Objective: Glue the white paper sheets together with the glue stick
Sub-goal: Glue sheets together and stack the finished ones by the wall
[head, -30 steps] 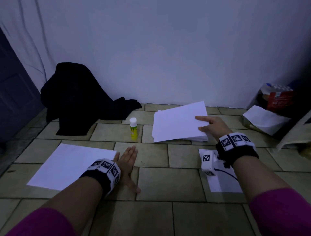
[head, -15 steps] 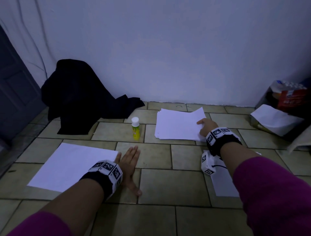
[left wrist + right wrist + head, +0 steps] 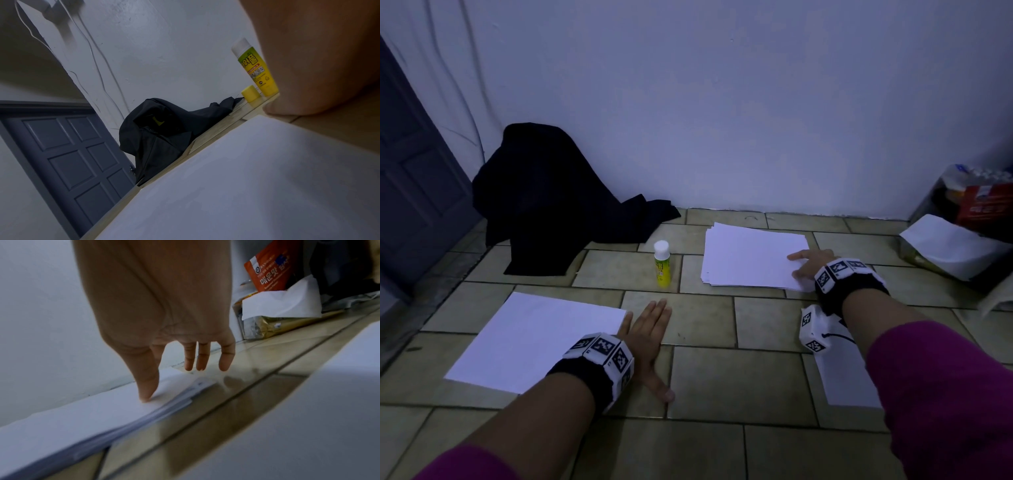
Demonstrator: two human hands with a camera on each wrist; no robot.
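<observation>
A stack of white paper sheets (image 3: 750,255) (image 3: 82,415) lies flat on the tiled floor near the wall. My right hand (image 3: 806,265) (image 3: 174,382) rests on its near right corner, the thumb (image 3: 146,395) pressing the top sheet while the other fingers (image 3: 202,356) stay straight above the edge. A single white sheet (image 3: 534,339) (image 3: 246,186) lies at the left. Beside it my left hand (image 3: 650,329) is flat on the floor, fingers straight. The yellow glue stick (image 3: 662,263) (image 3: 255,68) with a white top stands upright between the two hands, untouched.
Another white sheet (image 3: 849,377) (image 3: 308,434) lies under my right forearm. A black cloth heap (image 3: 551,202) sits against the wall at the left, beside a grey door (image 3: 410,178). Bags and packets (image 3: 962,233) crowd the right corner. A small yellow cap (image 3: 251,95) lies by the glue stick.
My right hand held the paper stack raised off the floor; it has lowered the stack flat and now rests on its corner. The left hand has stayed put.
</observation>
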